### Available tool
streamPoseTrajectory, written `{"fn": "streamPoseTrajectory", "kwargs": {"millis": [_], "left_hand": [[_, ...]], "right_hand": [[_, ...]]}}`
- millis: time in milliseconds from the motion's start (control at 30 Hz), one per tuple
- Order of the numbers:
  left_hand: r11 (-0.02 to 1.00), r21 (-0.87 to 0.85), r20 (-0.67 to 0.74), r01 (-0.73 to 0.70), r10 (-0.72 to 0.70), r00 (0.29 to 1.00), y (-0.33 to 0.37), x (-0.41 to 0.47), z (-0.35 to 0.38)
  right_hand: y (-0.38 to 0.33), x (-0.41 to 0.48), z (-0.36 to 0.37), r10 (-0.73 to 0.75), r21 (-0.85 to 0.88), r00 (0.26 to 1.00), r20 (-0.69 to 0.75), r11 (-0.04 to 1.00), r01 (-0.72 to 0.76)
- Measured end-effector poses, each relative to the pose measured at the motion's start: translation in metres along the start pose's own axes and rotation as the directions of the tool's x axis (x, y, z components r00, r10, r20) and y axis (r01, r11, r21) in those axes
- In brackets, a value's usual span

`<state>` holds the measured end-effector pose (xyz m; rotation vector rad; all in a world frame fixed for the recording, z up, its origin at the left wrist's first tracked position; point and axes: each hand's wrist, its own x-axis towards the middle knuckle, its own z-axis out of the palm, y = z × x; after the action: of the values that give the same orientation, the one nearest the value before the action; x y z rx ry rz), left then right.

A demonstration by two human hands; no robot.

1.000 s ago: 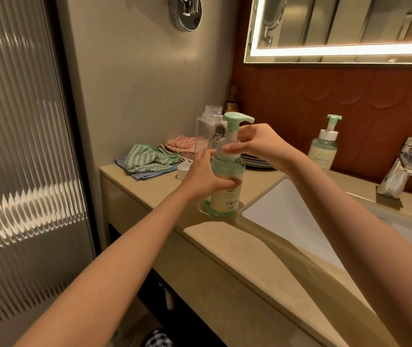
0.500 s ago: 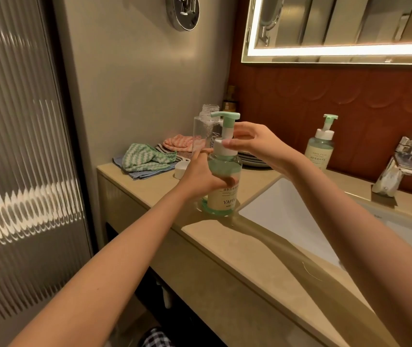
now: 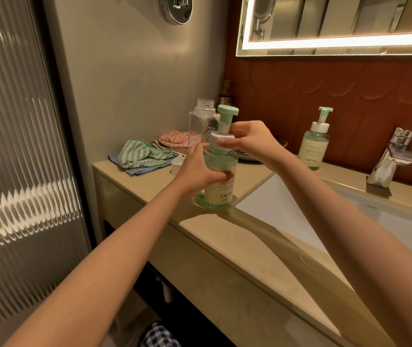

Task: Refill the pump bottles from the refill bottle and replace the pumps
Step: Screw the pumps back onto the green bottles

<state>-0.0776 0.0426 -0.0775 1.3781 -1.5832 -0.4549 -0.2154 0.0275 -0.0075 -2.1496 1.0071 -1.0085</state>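
The clear pump bottle [image 3: 221, 171], nearly full of pale green liquid, stands upright on the beige worktop [image 3: 225, 236], with its mint pump [image 3: 228, 110] uppermost. The left hand [image 3: 197, 169] grips the bottle's body, and the right hand [image 3: 250, 139] pinches the white collar. Behind it, the uncapped clear refill bottle [image 3: 201, 126] looks nearly empty.

Your counter [image 3: 225, 236] carries the pump bottle [image 3: 221, 194] within your left fingers [image 3: 226, 175], a clear bottle [image 3: 201, 126] just behind them, cloths [image 3: 139, 156] and a white cap [image 3: 177, 164] left of them, a second pump bottle [image 3: 313, 146] well to their right.
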Motion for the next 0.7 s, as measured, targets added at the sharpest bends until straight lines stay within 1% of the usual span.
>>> {"fn": "streamPoseTrajectory", "kwargs": {"millis": [33, 67, 100, 133, 200, 233, 267, 333, 400, 500, 567, 600, 633, 700], "left_hand": [[1.0, -0.001, 0.0, 0.002, -0.002, 1.0, 0.0, 0.0, 0.0], [1.0, -0.006, -0.001, 0.002, -0.002, 1.0, 0.0, -0.001, 0.0], [1.0, -0.009, -0.001, -0.001, 0.001, 1.0, 0.001, -0.001, 0.0], [1.0, -0.006, 0.0, -0.009, 0.009, 1.0, 0.001, -0.001, 0.0], [1.0, 0.003, -0.003, -0.012, 0.012, 1.0, 0.001, -0.001, 0.0], [1.0, 0.001, -0.005, -0.002, 0.002, 1.0, 0.001, -0.001, 0.0], [1.0, -0.004, -0.006, 0.008, -0.008, 1.0, 0.0, 0.0, 0.0], [1.0, -0.003, -0.003, 0.012, -0.012, 1.0, -0.001, 0.0, 0.0], [1.0, -0.003, -0.002, 0.006, -0.006, 1.0, 0.0, 0.0, 0.0], [1.0, 0.003, -0.004, 0.004, -0.004, 1.0, -0.002, 0.0, 0.001], [1.0, -0.008, -0.002, 0.02, -0.021, 1.0, -0.002, 0.0, 0.001], [1.0, -0.011, -0.001, 0.027, -0.027, 1.0, -0.003, 0.001, 0.001], [0.999, -0.005, 0.001, 0.033, -0.033, 0.999, -0.002, 0.001, 0.001], [0.999, 0.016, -0.001, 0.033, -0.033, 0.999, -0.002, 0.002, 0.001]], "right_hand": [[0.0, 0.002, 0.002, -0.007, -0.081, 0.998, -0.066, 0.997, 0.001], [0.0, 0.003, 0.004, -0.004, -0.12, 0.994, -0.112, 0.993, -0.009], [0.0, 0.004, 0.006, 0.005, -0.112, 0.992, -0.122, 0.994, -0.019], [-0.001, 0.003, 0.007, 0.015, -0.049, 0.995, -0.101, 0.999, -0.02], [-0.005, 0.001, 0.008, 0.03, 0.149, 0.999, 0.013, 0.988, -0.032], [-0.006, 0.0, 0.007, 0.034, 0.203, 0.998, 0.057, 0.978, -0.045], [-0.007, -0.001, 0.005, 0.034, 0.191, 0.997, 0.072, 0.98, -0.048], [-0.008, -0.001, 0.0, 0.026, 0.082, 0.999, 0.039, 0.996, -0.029], [-0.009, -0.001, -0.007, 0.041, 0.034, 0.999, 0.019, 0.999, -0.041], [-0.008, -0.002, -0.021, 0.102, 0.089, 0.993, 0.051, 0.99, -0.106], [-0.006, -0.002, -0.028, 0.124, 0.138, 0.992, 0.022, 0.982, -0.126], [-0.006, -0.002, -0.028, 0.125, 0.133, 0.992, 0.009, 0.983, -0.125], [-0.006, -0.003, -0.027, 0.123, 0.115, 0.992, 0.016, 0.986, -0.124], [-0.007, -0.004, -0.018, 0.109, 0.118, 0.991, 0.079, 0.986, -0.118]]}}
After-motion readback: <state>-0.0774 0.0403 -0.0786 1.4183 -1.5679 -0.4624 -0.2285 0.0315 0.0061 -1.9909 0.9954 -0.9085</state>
